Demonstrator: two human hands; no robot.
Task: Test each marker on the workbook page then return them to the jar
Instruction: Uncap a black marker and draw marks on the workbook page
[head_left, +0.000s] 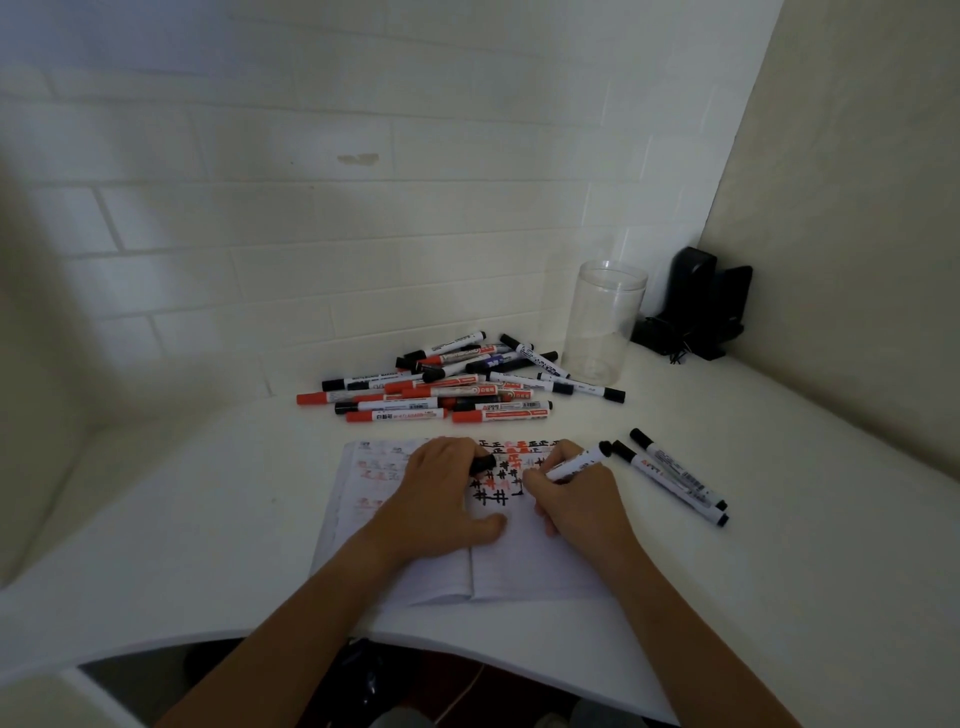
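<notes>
You sat at a white table (779, 545) set into a corner, with pale tiled walls (311, 234) behind and to the right of it. An open workbook (519, 566) lay flat in front of you near the table's front edge, its right-hand page filled at the top with rows of black and red test marks (501, 480).

Beyond the workbook, toward the back wall, a loose pile of markers (457, 384) lay on the table, red-capped and black-capped ones crossing each other. Just right of that pile stood the clear jar (605, 322), upright, with nothing visible inside it. A dark device (701, 306) sat in the far right corner behind the jar.

Your left hand (441, 499) rested palm down on the workbook across its centre fold, thumb spread toward you, while its fingertips were curled round a black cap (483, 464). Your right hand (576, 499) gripped a white-barrelled marker (579, 462) in a writing hold, its tip down on the right-hand page beside the marks and its black back end pointing up and away to the right.

Just right of that hand, two black-capped markers (675, 475) lay side by side on the table, apart from the pile.
</notes>
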